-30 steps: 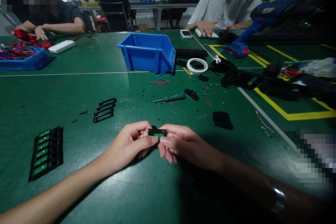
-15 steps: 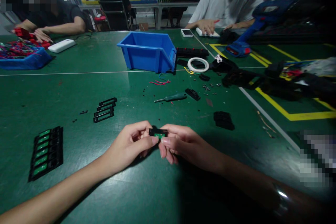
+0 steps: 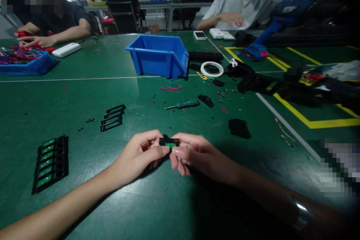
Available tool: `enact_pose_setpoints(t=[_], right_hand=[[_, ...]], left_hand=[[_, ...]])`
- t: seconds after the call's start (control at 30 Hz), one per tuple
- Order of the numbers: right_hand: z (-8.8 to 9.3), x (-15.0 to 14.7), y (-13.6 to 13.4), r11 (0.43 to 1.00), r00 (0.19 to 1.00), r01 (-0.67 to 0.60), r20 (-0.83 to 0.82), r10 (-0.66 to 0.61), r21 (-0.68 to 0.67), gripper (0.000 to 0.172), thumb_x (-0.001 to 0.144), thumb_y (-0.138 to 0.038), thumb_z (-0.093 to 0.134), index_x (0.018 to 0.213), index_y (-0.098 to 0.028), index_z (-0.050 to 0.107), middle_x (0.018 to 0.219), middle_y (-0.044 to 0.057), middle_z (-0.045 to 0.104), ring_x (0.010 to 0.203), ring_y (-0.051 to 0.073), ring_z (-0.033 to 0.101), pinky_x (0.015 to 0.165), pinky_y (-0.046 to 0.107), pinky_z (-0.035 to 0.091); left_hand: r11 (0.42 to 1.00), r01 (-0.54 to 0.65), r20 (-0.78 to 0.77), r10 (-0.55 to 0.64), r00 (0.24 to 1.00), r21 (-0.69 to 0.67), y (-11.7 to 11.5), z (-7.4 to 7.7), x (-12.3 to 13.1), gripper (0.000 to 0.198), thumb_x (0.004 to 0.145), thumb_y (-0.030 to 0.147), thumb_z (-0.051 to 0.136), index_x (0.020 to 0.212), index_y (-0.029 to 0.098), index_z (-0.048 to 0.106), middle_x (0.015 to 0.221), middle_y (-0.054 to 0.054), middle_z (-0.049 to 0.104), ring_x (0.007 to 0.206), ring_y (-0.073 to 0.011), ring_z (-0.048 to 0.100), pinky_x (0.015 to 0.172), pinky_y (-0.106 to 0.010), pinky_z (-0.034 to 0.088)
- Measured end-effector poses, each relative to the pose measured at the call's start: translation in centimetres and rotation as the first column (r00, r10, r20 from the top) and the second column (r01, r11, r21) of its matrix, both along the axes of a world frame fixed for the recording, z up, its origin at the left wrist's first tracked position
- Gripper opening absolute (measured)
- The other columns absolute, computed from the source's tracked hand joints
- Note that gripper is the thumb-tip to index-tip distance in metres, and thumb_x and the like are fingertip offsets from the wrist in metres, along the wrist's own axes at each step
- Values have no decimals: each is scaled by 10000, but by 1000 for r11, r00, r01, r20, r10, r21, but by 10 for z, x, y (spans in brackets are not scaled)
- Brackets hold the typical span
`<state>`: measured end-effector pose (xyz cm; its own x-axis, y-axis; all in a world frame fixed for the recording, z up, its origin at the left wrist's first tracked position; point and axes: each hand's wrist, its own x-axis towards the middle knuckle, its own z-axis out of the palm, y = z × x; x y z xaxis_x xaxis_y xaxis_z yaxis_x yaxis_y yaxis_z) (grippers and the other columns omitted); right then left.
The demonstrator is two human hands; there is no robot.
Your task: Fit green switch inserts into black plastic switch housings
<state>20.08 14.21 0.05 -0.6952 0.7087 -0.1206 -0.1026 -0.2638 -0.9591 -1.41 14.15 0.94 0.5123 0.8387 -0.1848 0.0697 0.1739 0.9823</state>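
Note:
Both hands meet low over the green table (image 3: 84,93), pinching one small black frame with a green insert (image 3: 169,143). My left hand (image 3: 139,155) grips its left end with thumb and curled fingers. My right hand (image 3: 194,153) grips its right end the same way. To the left lies a row of finished black pieces with green inserts (image 3: 50,163). Three empty black frames (image 3: 112,117) lie further back.
A blue bin (image 3: 159,55) stands mid-table, with a green-handled screwdriver (image 3: 182,104), loose screws, red wires (image 3: 170,88), a tape roll (image 3: 212,69) and black parts (image 3: 239,128) to the right. Other people work at the far edge; a second blue tray (image 3: 25,63) sits far left.
My hands and the small piece have stayed almost still. At the far right a person in a white shirt has lifted a hand off the table.

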Motion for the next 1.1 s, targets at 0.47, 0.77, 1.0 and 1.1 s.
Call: enact_pose_setpoints(t=[0.47, 0.77, 1.0, 1.1], right_hand=[[-1, 2, -1, 999, 1000, -9, 24, 7, 52, 397, 1065, -439, 455, 927, -108, 624, 792, 51, 631, 633, 103, 569, 579, 237, 424], [0, 1, -2, 998, 1000, -14, 27, 12, 56, 410, 1062, -462, 454, 925, -118, 630, 787, 51, 631, 641, 116, 572, 589, 250, 419], [-1, 2, -2, 999, 1000, -10, 30, 9, 45, 413, 1065, -479, 443, 957, -122, 622, 810, 53, 647, 640, 113, 572, 606, 254, 401], [-1, 2, -3, 999, 1000, -15, 27, 14, 42, 413, 1065, -478, 440, 949, -125, 619, 811, 54, 642, 648, 116, 572, 612, 256, 406]], left_hand=[[999, 34, 35, -33, 999, -21, 0, -3, -3, 318, 956, 425, 621, 822, 148, 543, 611, 24, 548, 540, -90, 444, 522, -228, 302], [999, 44, 48, -43, 998, -14, -1, -4, -4, 349, 951, 461, 625, 813, 154, 533, 606, 31, 536, 526, -85, 429, 509, -224, 290], [999, 52, 46, -52, 998, -5, -2, -6, -5, 357, 955, 468, 620, 811, 150, 545, 596, 38, 512, 520, -78, 402, 503, -224, 273], [998, 60, 73, -59, 996, -8, -2, -7, -7, 340, 963, 454, 615, 836, 143, 564, 625, 29, 519, 531, -80, 421, 510, -226, 291]])
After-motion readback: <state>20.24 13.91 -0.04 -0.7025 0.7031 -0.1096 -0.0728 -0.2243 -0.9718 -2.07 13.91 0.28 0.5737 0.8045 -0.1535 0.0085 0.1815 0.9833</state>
